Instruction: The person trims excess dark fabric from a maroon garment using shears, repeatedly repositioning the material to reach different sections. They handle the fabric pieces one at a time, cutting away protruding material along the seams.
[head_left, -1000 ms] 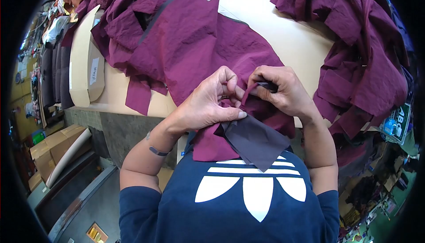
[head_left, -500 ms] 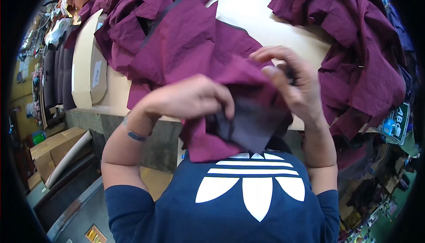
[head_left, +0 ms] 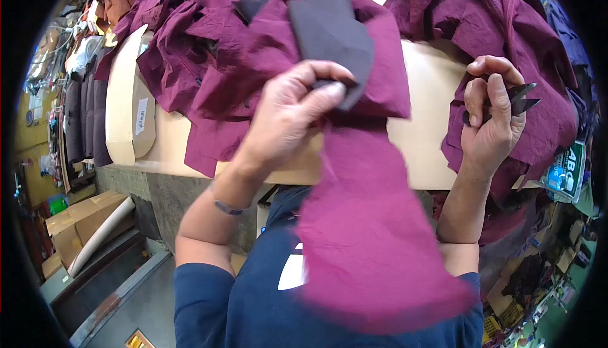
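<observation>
My left hand (head_left: 301,110) is closed, pinching a maroon fabric piece (head_left: 373,240) at the edge of its dark grey part (head_left: 332,28). The maroon part hangs down in front of my shirt, its lower end blurred. At the right, my right hand (head_left: 491,110) is closed around small dark snips (head_left: 522,99), whose two pointed blades stand apart and point right. It is beside a maroon fabric heap (head_left: 525,50) and apart from the held piece.
More maroon fabric (head_left: 183,50) is piled on the left of the pale table (head_left: 430,94). An open cardboard box (head_left: 130,101) stands at the table's left end. Brown cartons (head_left: 82,221) are below left. A green and blue package (head_left: 565,170) lies at the right edge.
The held fabric has been turned, its grey part now up and the maroon hanging down. My right hand has moved right, off the fabric, and the snips now show clearly.
</observation>
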### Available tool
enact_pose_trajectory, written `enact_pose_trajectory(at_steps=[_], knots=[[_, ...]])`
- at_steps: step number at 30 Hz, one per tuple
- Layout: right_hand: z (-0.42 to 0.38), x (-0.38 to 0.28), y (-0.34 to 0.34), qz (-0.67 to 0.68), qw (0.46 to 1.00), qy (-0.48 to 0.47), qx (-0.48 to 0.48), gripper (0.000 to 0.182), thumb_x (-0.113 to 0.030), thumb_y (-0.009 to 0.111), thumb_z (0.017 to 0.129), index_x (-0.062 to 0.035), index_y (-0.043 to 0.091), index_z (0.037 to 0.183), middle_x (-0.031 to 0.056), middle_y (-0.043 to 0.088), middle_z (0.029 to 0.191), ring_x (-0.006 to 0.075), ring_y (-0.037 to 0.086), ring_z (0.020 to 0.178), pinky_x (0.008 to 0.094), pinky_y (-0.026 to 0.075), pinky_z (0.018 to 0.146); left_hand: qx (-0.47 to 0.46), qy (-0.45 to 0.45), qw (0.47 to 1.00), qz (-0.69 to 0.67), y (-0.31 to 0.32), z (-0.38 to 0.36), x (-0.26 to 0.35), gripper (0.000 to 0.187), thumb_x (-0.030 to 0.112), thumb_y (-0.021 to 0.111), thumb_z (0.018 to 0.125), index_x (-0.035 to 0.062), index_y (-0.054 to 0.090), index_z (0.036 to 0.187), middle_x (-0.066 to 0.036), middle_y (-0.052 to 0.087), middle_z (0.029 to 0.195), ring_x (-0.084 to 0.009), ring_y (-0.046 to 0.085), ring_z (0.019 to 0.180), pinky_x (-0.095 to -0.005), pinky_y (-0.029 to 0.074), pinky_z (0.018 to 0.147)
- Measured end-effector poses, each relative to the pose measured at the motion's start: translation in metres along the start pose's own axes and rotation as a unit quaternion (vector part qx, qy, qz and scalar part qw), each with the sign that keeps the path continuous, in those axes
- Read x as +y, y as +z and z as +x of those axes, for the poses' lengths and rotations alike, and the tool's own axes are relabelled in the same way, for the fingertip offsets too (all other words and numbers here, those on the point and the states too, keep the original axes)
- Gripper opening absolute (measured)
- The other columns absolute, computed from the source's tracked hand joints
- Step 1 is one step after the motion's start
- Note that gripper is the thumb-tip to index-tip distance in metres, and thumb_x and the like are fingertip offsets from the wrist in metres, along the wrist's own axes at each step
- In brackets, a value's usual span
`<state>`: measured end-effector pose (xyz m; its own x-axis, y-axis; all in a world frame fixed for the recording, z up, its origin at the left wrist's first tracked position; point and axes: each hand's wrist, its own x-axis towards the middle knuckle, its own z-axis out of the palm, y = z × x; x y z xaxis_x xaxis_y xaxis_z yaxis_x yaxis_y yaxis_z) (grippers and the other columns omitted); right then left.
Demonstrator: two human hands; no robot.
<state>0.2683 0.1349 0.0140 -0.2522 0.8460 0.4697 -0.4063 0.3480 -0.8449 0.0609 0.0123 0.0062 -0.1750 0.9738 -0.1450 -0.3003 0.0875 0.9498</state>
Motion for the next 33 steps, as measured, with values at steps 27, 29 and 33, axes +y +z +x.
enact_pose_trajectory(at_steps=[27,29,33], knots=[[-0.044,0.011,0.019,-0.211,0.953,0.140,-0.169,0.010,-0.002,0.061,0.075,0.0015,0.055,0.082,0.0066,0.056,0.076,0.0114,0.051,0.063,0.0234,0.041,0.059,-0.119,-0.083,0.989,0.032,0.022,-0.006,-0.017,0.036,-0.003,0.060,0.080,-0.0045,0.049,0.114,-0.007,0.055,0.105,-0.0073,0.057,0.087,-0.0195,0.047,0.078],[-0.046,0.002,0.024,-0.210,0.951,0.134,-0.183,0.013,-0.003,0.063,0.074,0.0006,0.056,0.083,0.0065,0.056,0.077,0.0122,0.052,0.065,0.0236,0.042,0.060,-0.124,-0.084,0.988,0.036,0.021,-0.007,-0.018,0.033,-0.003,0.060,0.080,-0.0043,0.050,0.112,-0.008,0.056,0.105,-0.0081,0.057,0.087,-0.0200,0.047,0.079],[-0.049,-0.004,0.022,-0.270,0.932,0.119,-0.211,0.028,-0.004,0.064,0.072,-0.0008,0.052,0.096,0.0057,0.055,0.081,0.0149,0.054,0.069,0.0257,0.045,0.065,-0.148,-0.079,0.985,0.036,0.024,-0.007,-0.021,0.036,-0.002,0.060,0.079,-0.0051,0.051,0.114,-0.009,0.055,0.110,-0.0105,0.057,0.090,-0.0216,0.047,0.081]])
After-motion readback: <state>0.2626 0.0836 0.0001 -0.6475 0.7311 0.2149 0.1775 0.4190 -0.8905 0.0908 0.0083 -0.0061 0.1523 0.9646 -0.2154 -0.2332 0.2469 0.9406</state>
